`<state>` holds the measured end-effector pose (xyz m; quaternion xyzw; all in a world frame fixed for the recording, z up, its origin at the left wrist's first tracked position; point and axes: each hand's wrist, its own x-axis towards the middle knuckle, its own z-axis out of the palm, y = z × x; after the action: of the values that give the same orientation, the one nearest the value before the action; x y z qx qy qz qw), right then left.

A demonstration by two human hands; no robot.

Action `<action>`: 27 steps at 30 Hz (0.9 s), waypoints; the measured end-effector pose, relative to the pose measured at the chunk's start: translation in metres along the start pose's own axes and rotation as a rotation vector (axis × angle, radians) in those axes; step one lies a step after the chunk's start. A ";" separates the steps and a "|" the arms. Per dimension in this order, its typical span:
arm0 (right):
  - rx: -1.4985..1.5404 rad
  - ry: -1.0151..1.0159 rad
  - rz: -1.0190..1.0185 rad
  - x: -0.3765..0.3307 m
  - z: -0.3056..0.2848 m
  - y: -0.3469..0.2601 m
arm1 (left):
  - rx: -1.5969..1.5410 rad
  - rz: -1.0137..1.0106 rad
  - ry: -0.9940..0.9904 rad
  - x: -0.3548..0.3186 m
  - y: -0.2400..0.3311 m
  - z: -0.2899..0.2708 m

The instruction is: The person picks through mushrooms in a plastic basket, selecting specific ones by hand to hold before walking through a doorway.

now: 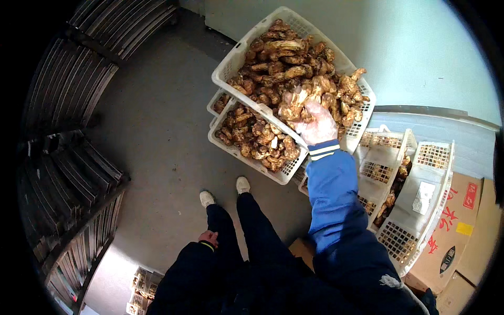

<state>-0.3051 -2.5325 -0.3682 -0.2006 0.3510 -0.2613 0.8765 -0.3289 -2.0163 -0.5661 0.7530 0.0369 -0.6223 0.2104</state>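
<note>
My right hand (317, 126) reaches into the upper white plastic basket (241, 98), its fingers closed around pale brown mushrooms (296, 103) on top of the pile. Long, knobbly brown mushrooms (283, 52) heap up around it, and the fingertips are partly lost among them. Below this basket sits another white basket (283, 176) with more mushrooms (257, 139). My left hand (209, 239) hangs beside my left thigh with curled fingers, and nothing shows in it.
On the right, white baskets (415, 199) stand by a cardboard box (457, 210). Dark slatted racks (68, 89) line the left side. A pale wall (420, 58) rises behind the baskets. More small baskets (140, 289) lie at lower left on the floor. My shoes (242, 185) stand on grey floor.
</note>
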 end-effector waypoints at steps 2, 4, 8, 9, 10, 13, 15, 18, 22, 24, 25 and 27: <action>0.188 -0.158 -0.007 -0.008 -0.009 0.010 | 0.061 -0.039 -0.033 0.005 -0.005 -0.004; 0.287 -0.234 0.030 -0.015 -0.014 0.018 | -0.023 -0.006 -0.052 0.005 -0.005 -0.002; -0.015 -0.184 0.008 -0.033 -0.017 0.027 | -0.140 -0.066 -0.122 0.011 -0.009 0.002; 0.039 -0.159 0.044 -0.036 -0.010 0.035 | -0.004 0.079 -0.065 0.021 -0.029 0.002; -0.056 -0.188 0.046 -0.036 0.002 0.051 | 0.134 0.218 0.019 0.032 -0.065 -0.007; -0.050 -0.154 0.127 -0.054 -0.005 0.077 | 0.054 0.010 -0.099 0.016 -0.028 0.007; 0.020 -0.063 0.082 -0.071 0.004 0.084 | 0.071 -0.032 -0.099 0.009 -0.016 0.004; -0.022 -0.009 0.047 -0.084 0.000 0.081 | 0.068 0.078 -0.072 0.004 -0.006 -0.001; -0.049 0.098 -0.025 -0.090 -0.011 0.058 | 0.117 0.009 -0.071 0.001 0.005 -0.001; -0.098 0.094 -0.089 -0.086 -0.012 0.053 | 0.069 0.046 -0.113 0.011 -0.012 -0.010; -0.106 0.116 -0.051 -0.086 -0.015 0.050 | 0.141 0.065 -0.106 0.009 -0.010 -0.010; -0.123 0.162 0.019 -0.089 -0.020 0.041 | 0.286 0.110 -0.098 0.002 0.002 -0.007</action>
<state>-0.3615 -2.4500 -0.3580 -0.2290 0.4380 -0.2464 0.8337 -0.3213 -2.0159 -0.5663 0.7450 -0.1037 -0.6447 0.1363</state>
